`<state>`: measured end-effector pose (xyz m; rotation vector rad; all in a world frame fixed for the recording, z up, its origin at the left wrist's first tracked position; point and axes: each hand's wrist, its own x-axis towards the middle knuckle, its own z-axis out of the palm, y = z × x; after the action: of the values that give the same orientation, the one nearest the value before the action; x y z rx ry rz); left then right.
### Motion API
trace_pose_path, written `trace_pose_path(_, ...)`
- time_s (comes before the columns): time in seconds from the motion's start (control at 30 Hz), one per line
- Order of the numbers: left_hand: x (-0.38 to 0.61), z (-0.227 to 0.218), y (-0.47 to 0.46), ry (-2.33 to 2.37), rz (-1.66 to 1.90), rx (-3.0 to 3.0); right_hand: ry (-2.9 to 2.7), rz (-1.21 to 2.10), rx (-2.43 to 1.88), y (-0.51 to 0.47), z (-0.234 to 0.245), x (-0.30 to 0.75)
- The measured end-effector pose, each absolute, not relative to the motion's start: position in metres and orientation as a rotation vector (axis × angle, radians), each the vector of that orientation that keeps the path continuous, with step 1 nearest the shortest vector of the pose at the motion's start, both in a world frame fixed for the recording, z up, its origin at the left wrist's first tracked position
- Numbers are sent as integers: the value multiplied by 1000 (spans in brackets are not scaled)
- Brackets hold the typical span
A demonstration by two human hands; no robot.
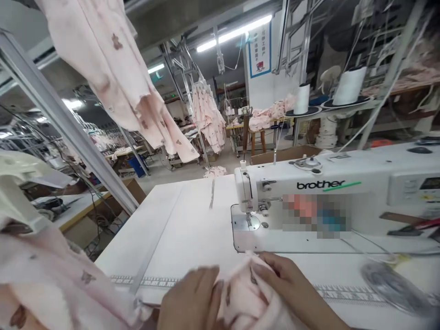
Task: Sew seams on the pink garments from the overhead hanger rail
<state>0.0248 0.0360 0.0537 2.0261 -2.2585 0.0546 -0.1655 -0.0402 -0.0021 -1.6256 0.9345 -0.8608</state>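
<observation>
A pale pink printed fabric piece lies bunched at the near edge of the white sewing table. My left hand is closed on its left side, knuckles up. My right hand pinches its right side, fingers curled onto the cloth. Both hands sit just in front of the white Brother sewing machine, whose needle and presser foot are a little beyond the fabric. More of the same pink cloth trails off to the lower left.
Pink garments hang overhead at upper left and further back. Thread cones stand on a rack behind the machine. A measuring tape strip runs along the table's front edge. Other workstations fill the background.
</observation>
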Motion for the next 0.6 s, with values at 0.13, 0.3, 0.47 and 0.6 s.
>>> trace_pose_path(0.13,-1,61,-7,-2091,-419,1645,921,-898,-1486,-30,3,-168)
trace_pose_path(0.3,-20,39,-20,-1808,-825,1439,948,-896,-1608,-31,11,-192)
trace_pose_path(0.47,-20,41,-21,-1827,-874,1369,940,-917,-1903,-44,33,-201)
trace_pose_path(0.6,-18,39,-22,-1742,-890,1452,997,-768,-1950,-48,43,-196)
